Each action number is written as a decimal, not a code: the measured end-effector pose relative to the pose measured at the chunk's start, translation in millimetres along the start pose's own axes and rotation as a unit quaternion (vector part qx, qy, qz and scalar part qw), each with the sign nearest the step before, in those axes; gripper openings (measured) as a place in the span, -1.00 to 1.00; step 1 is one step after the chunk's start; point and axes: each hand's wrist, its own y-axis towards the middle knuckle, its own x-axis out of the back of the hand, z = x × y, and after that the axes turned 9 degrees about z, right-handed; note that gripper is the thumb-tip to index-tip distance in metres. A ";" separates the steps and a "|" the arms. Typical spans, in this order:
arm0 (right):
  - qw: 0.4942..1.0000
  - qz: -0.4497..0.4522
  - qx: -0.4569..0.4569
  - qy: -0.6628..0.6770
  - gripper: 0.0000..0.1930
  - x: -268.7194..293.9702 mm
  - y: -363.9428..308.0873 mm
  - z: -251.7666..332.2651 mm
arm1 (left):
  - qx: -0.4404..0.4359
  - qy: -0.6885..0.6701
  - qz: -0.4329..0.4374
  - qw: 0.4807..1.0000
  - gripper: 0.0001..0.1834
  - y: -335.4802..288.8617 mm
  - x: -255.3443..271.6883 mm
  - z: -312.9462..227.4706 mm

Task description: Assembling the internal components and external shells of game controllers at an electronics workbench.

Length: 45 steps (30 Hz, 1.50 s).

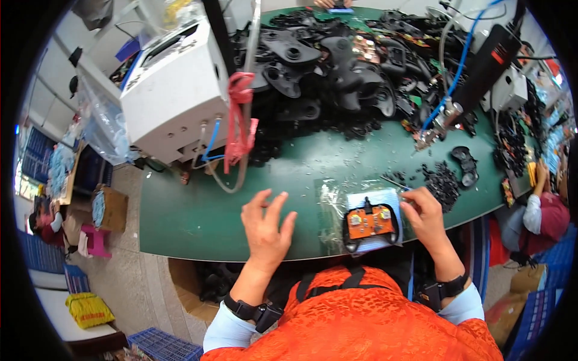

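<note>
An open game controller half (370, 223) lies near the table edge, black with an orange circuit board inside, on a pale blue pad (385, 198). My left hand (265, 231) is held left of it, fingers spread, with nothing in them. To the right of the controller is my right hand (426, 212), thumb and index finger bent but apart. A thin metal rod-like tool (394, 182) reaches up to its fingertips; the hand hides its far end, and no clear grip on it shows. Clear plastic film (329, 210) lies left of the pad.
Black controller shells (292, 51) are heaped across the back of the green table (192, 222). Small black parts (441, 185) and a black shell (465, 166) lie right. A white machine (174, 90) stands left; a black power screwdriver (481, 72) hangs right. Other people work nearby.
</note>
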 end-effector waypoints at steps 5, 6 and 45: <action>0.999 0.042 0.035 0.002 -0.81 -6.7 24.8 12.0 | 0.115 0.079 0.069 0.988 -0.47 -16.9 6.0 74.0; 0.997 0.052 0.061 0.001 -0.81 -9.7 34.7 19.2 | 0.114 0.079 0.062 0.988 -0.47 -18.4 -0.6 81.3; 0.957 0.224 0.010 -0.185 -0.68 -70.6 122.0 18.1 | -0.026 0.036 0.028 0.999 -0.76 23.8 -53.3 24.9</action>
